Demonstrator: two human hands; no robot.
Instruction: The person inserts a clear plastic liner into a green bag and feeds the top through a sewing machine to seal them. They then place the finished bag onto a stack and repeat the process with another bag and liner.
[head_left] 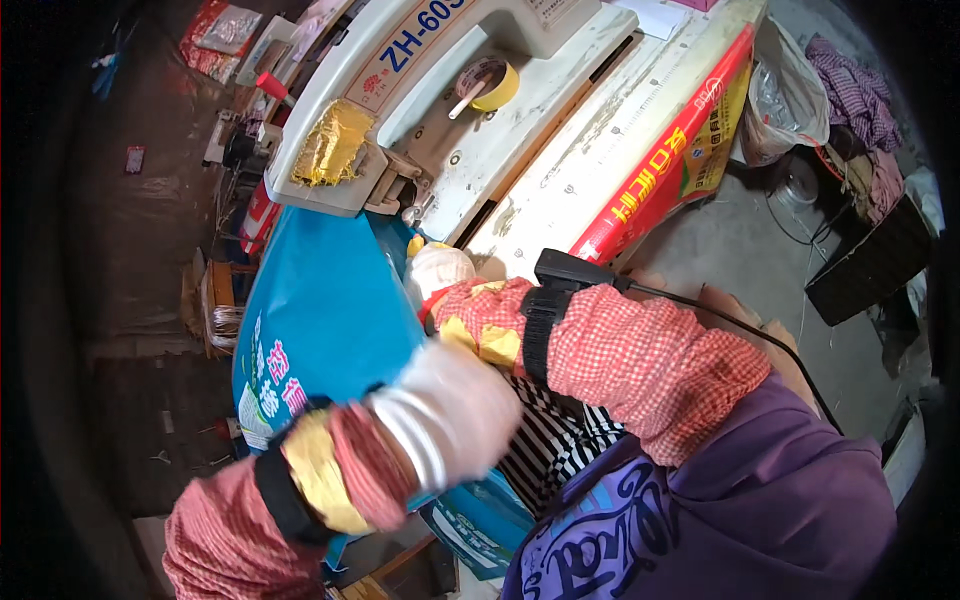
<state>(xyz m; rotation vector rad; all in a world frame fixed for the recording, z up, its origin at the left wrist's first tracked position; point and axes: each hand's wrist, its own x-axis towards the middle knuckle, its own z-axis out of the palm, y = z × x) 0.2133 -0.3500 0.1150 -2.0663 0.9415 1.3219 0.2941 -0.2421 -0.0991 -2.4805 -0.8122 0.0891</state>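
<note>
A blue printed plastic bag (330,290) hangs from under the head of a white sewing machine (330,150), its upper edge by the needle and presser foot (415,205). My right hand (440,272), in a white glove with a yellow patch at a fingertip, is closed at the bag's edge just below the presser foot. My left hand (455,410), also white-gloved, is smeared by motion in front of the bag's lower part; its fingers cannot be made out. Red checked sleeves with yellow tape cover both forearms.
A yellow tape roll (490,85) lies on the machine bed. Right of it runs a white worktable (560,190) with a red and yellow printed sheet (670,160) along its edge. A black cable (740,320) trails from my right wrist. A black box (870,255) and cloths stand far right.
</note>
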